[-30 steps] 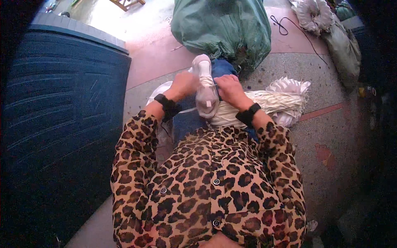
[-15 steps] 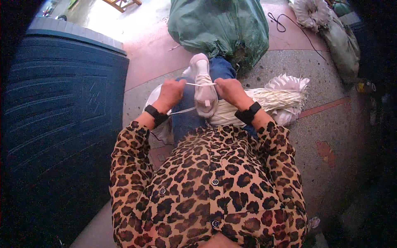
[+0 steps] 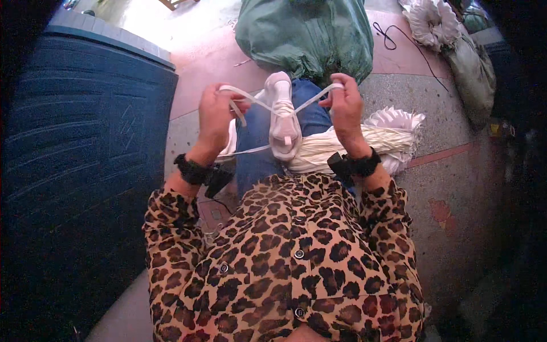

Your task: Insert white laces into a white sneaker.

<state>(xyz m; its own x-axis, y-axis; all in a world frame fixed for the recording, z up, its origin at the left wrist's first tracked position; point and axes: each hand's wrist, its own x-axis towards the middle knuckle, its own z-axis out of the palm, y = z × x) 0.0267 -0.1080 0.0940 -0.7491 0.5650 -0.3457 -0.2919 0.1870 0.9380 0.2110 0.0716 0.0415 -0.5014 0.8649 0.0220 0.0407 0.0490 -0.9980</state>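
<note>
A white and pale pink lace-up shoe (image 3: 283,134) rests on my jeans-covered legs (image 3: 250,134), toe pointing away from me. My left hand (image 3: 213,119) is closed on one white shoelace (image 3: 250,95), its loose end hanging past the fingers. Opposite it, my right hand (image 3: 347,111) grips the lace's other side, looped over the fingers. Both strands run taut from the shoe's upper eyelets and spread in a V. Another thin white strand (image 3: 253,150) crosses my left thigh beside the heel. On my right thigh, a thick bundle of cream laces (image 3: 342,143) touches the shoe.
A big green sack (image 3: 305,40) stands just beyond my feet. Blue panelled furniture (image 3: 91,114) closes off the left. At the far right, a grey-green sack (image 3: 470,74) lies beside a white ruffled bundle (image 3: 431,23). A black cord (image 3: 410,43) trails over the floor.
My hands have moved farther apart and away from my body, drawing the lace from a short straight span above the shoe into a wide V. The shoe has stayed nearly in place.
</note>
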